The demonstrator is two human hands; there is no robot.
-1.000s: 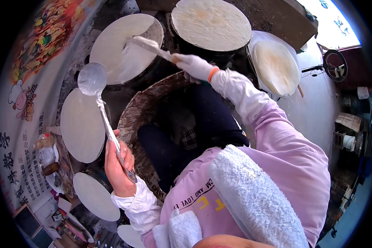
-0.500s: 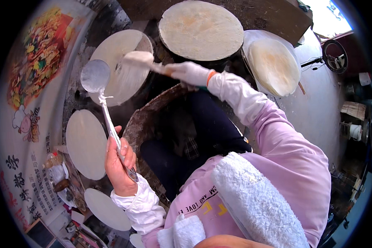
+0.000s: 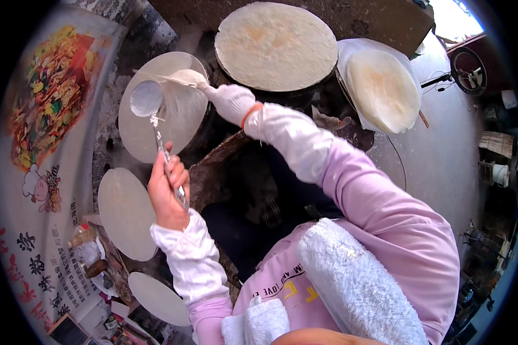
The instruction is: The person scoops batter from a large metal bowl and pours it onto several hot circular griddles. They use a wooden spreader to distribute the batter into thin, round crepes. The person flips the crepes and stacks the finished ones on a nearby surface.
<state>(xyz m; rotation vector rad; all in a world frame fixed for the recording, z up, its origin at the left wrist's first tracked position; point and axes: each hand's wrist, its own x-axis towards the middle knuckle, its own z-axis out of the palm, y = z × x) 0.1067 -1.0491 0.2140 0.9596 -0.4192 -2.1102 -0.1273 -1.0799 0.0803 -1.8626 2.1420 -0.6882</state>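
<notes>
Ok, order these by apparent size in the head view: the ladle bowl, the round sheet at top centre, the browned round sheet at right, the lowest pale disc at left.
1. Round sheet at top centre
2. Browned round sheet at right
3. Lowest pale disc at left
4. Ladle bowl

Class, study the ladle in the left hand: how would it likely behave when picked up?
The ladle would probably stay stiff: its handle looks like shiny metal. It may tip toward the wide bowl at its far end. It could be slippery near there, where white residue clings.
</notes>
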